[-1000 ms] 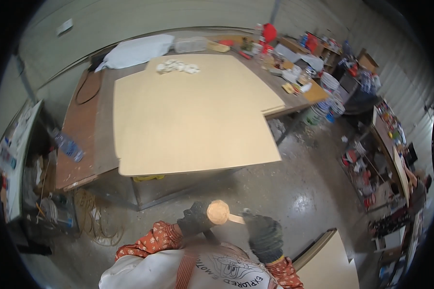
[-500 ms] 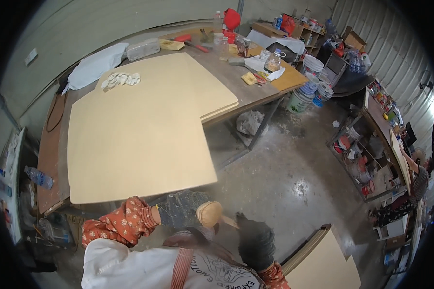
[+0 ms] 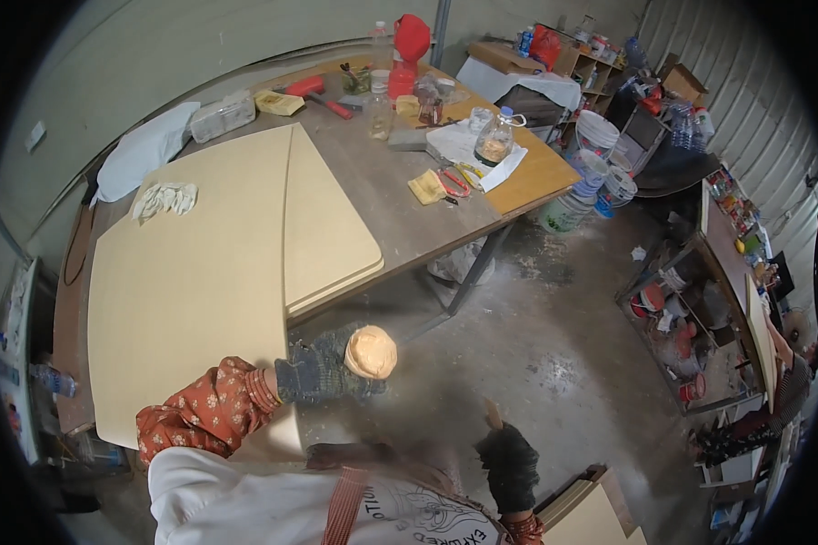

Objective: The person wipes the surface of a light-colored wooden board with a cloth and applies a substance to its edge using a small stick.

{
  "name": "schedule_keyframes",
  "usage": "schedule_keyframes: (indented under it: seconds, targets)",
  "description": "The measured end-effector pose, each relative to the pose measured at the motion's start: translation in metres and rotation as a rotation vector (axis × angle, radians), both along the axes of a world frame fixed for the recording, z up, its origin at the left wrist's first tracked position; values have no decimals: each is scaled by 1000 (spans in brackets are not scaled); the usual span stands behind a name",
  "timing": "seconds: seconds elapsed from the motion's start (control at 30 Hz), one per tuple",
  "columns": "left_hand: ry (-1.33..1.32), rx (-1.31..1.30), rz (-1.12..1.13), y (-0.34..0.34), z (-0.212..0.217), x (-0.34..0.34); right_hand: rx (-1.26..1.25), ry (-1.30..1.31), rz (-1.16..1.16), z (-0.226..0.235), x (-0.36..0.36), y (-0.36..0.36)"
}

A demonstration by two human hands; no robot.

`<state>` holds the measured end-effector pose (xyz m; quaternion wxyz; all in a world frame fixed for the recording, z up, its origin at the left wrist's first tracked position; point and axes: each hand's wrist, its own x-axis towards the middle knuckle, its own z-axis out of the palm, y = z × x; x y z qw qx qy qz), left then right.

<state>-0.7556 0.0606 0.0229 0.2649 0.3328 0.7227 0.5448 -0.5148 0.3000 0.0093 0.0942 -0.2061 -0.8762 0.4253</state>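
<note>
My left hand [image 3: 314, 371], in a dark worn glove, is closed around a small round tub of peach-coloured paste [image 3: 371, 352], its top facing up. It is beside the near right edge of a large cream board [image 3: 186, 272] on the workbench. Another cream board [image 3: 327, 232] shows partly from under it. Lower right, my right hand [image 3: 509, 465], in a black glove, grips a thin tan spatula [image 3: 493, 414] over the floor, apart from the tub. The spatula's lower part is hidden in the fingers.
Crumpled white gloves [image 3: 165, 200] lie on the cream board. The workbench [image 3: 341, 150] also bears a red-handled hammer [image 3: 334, 107], a clear jug [image 3: 495, 141] and a yellow sponge [image 3: 425, 187]. More cream boards [image 3: 591, 520] stand low at right. Beyond, a person [image 3: 786, 391] works at another bench.
The top cream board has shifted toward me, baring part of the board beneath. My left hand has risen with the tub. My right hand and the spatula have moved right, away from it.
</note>
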Motion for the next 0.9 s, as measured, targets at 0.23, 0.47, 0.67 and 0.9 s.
schedule_keyframes:
  seconds: [0.23, 0.47, 0.67, 0.9]
  targets:
    - [-404, 270, 180, 81, -30, -73, -297, -10, -132, -17, -57, 125]
    - [-196, 267, 481, 184, 9, -116, -148, 37, 63, -10, -127, 262]
    - [184, 30, 581, 235, 22, -177, -159, 38, 184, -28, -182, 323]
    - [64, 261, 648, 272, 5, -288, -200, -6, 148, -21, -263, 344]
